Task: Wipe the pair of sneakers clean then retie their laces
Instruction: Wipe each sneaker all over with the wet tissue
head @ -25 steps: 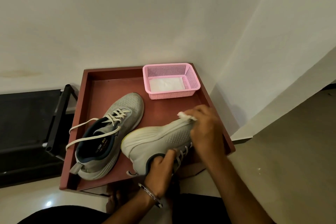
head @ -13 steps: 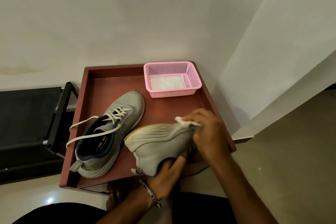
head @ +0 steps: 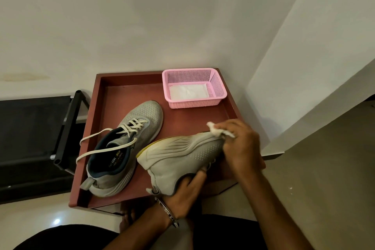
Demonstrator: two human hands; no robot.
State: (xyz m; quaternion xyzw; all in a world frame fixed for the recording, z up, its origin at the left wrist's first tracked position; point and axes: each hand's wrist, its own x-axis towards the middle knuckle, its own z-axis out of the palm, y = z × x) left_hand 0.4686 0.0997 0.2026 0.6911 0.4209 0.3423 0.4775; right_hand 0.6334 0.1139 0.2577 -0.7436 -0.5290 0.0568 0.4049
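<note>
— What are your hands doing right now?

— My left hand point(head: 183, 193) is gripping the heel end of the nearer sneaker point(head: 178, 158), fingers curled into its opening, and is holding it tipped on its side so the pale sole edge is facing left. My right hand point(head: 240, 144) is pinching a small white wipe point(head: 218, 131) against the toe end of that same shoe, fingers bunched tight around it.

— And where is the other shoe sitting?

— The second sneaker point(head: 125, 148) is lying upright to the left on the reddish-brown tray point(head: 125, 91), toe pointing far and to the right. Its laces point(head: 97, 144) are hanging loose, trailing out over the tray's left side.

— Anything else on that tray?

— A pink basket point(head: 194, 103) is standing in the far right corner, with something white and flat point(head: 187, 91) lying in it. A black frame point(head: 67, 124) is standing just beside the tray on the left.
</note>
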